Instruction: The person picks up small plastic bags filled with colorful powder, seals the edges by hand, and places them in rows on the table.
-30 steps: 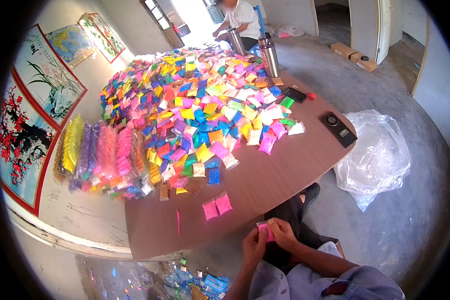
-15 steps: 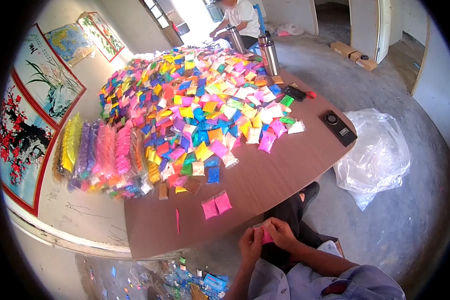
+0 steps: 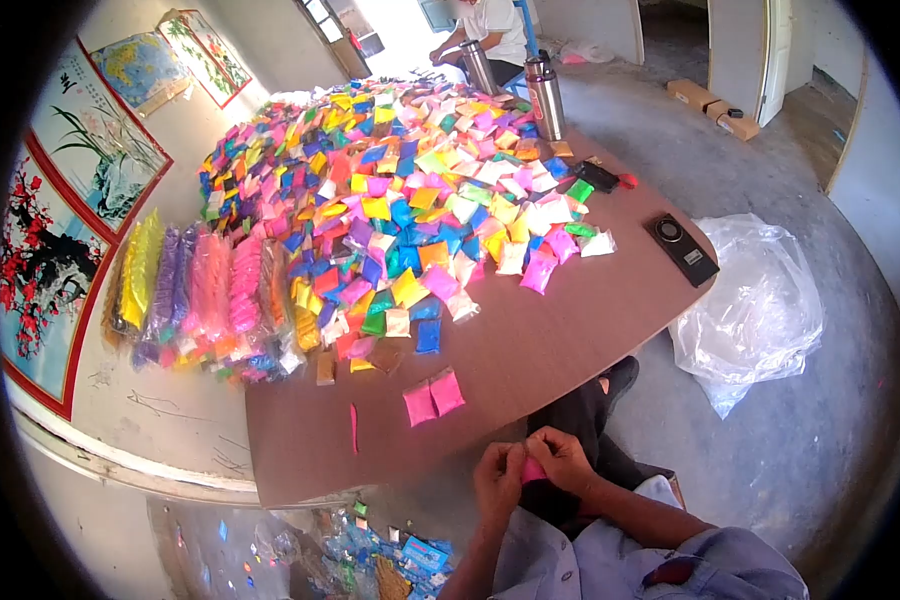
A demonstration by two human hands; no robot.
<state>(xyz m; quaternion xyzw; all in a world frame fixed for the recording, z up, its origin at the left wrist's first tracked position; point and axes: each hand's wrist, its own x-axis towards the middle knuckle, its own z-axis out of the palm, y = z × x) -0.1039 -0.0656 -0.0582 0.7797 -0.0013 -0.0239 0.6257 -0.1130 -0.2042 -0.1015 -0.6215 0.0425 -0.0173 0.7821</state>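
Note:
A small pink packet (image 3: 534, 470) is pinched between my two hands, low over my lap at the table's near edge. My left hand (image 3: 497, 480) grips its upper left side, and my right hand (image 3: 562, 462) closes on it from the right. Fingers cover most of the packet, so its top edge is hidden. Two pink packets (image 3: 434, 397) lie side by side on the brown table (image 3: 530, 340), beyond my hands. To their left rests a thin pink strip (image 3: 354, 429).
A large heap of colourful packets (image 3: 400, 210) covers the far part of the table. Bundled clear bags (image 3: 210, 300) of packets stand at left. Steel flasks (image 3: 547, 105) and a black device (image 3: 682, 250) sit at right. A person (image 3: 490, 40) sits beyond.
My hands stay together on the pink packet, with the fingertips drawn slightly closer over its top. The view has tilted slightly; things on the table lie where they were.

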